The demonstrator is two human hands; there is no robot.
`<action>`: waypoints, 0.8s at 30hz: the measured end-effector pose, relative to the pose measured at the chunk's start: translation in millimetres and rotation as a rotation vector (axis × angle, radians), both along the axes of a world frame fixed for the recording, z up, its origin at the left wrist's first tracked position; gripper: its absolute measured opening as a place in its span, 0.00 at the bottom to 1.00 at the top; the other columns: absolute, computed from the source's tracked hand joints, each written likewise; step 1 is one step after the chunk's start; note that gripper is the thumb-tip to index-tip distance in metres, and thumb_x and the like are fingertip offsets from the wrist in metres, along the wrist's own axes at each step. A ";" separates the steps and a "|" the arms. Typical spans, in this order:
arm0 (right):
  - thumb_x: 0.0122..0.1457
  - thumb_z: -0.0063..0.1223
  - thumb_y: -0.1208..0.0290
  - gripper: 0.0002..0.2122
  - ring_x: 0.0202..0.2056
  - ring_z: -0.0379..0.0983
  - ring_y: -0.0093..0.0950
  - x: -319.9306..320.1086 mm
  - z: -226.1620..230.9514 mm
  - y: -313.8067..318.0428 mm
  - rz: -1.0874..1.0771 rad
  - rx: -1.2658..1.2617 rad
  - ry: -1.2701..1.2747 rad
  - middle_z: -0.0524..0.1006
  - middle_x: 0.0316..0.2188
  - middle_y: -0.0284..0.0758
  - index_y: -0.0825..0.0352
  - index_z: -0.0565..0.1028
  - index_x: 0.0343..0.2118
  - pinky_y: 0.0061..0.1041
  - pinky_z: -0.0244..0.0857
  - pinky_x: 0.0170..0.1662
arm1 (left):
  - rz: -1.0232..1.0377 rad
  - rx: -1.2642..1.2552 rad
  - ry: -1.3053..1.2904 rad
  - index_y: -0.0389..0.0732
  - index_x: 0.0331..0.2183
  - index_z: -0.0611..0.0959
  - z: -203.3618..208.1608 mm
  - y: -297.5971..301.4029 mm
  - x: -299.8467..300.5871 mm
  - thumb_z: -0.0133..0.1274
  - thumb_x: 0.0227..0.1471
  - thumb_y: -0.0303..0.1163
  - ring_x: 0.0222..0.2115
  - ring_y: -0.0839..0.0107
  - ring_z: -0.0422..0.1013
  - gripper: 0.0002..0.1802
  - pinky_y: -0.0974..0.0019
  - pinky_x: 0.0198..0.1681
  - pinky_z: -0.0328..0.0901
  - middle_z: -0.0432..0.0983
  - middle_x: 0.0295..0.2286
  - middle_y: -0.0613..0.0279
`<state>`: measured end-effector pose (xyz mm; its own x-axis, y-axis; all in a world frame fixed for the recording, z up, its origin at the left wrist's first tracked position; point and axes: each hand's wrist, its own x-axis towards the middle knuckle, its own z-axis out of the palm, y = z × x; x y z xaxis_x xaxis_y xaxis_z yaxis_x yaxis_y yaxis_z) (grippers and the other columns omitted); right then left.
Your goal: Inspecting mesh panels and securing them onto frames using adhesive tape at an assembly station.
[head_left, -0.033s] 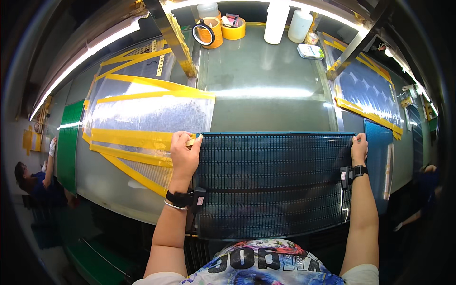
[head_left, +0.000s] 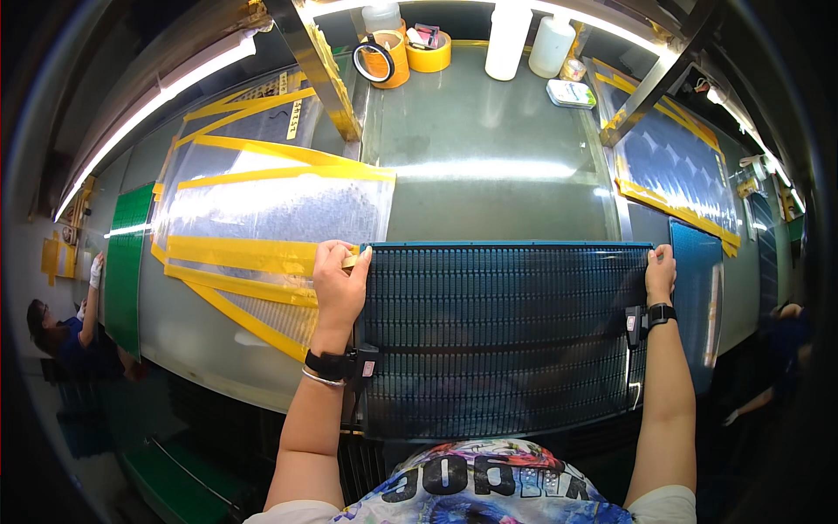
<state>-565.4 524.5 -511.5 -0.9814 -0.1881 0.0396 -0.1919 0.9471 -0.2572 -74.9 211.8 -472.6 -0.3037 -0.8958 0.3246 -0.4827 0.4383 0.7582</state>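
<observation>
A wide blue-green circuit board panel (head_left: 506, 341), patterned with rows of fine dark marks, is held up in front of me, its near edge close to my shirt. My left hand (head_left: 339, 284) is closed on its far left corner, thumb along the edge. A small yellowish piece (head_left: 350, 261) shows between the fingers of that hand; what it is, I cannot tell. At the far right corner, my right hand (head_left: 661, 273) pinches the panel's edge. Each wrist wears a black strap with a small dark box.
Clear sheets (head_left: 279, 210) edged with yellow tape lie left, a similar taped sheet (head_left: 672, 166) right. A blue board (head_left: 696, 288) is beside my right hand, a green board (head_left: 128, 271) far left. Tape rolls (head_left: 428, 58) and white bottles (head_left: 508, 44) stand behind. Co-workers are at both sides.
</observation>
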 end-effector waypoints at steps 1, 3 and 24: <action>0.62 0.52 0.58 0.08 0.48 0.70 0.45 0.1 0.3 -0.1 0.000 -0.006 0.000 0.75 0.43 0.36 0.52 0.69 0.38 0.48 0.61 0.50 | -0.001 -0.011 -0.012 0.32 0.22 0.73 -0.2 0.5 -0.4 0.62 0.50 0.27 0.31 0.60 0.69 0.14 0.62 0.36 0.65 0.72 0.32 0.53; 0.62 0.52 0.58 0.08 0.48 0.70 0.45 0.6 1.0 -0.5 0.003 -0.022 -0.005 0.75 0.43 0.36 0.53 0.69 0.38 0.48 0.61 0.50 | -0.009 -0.051 -0.026 0.32 0.23 0.73 -0.7 1.2 -1.1 0.61 0.50 0.27 0.30 0.59 0.69 0.14 0.62 0.36 0.64 0.72 0.32 0.53; 0.62 0.51 0.58 0.07 0.51 0.68 0.45 10.3 8.1 -8.0 -0.017 -0.027 -0.010 0.74 0.45 0.37 0.53 0.69 0.38 0.50 0.58 0.54 | -0.032 -0.230 -0.188 0.31 0.29 0.75 -7.3 4.4 -4.1 0.58 0.51 0.25 0.36 0.52 0.69 0.08 0.57 0.41 0.65 0.72 0.35 0.49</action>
<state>-555.1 516.5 -503.3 -0.9847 -0.1706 0.0350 -0.1734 0.9428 -0.2845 -78.9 216.2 -479.9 -0.4047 -0.7942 0.4534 -0.5886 0.6056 0.5355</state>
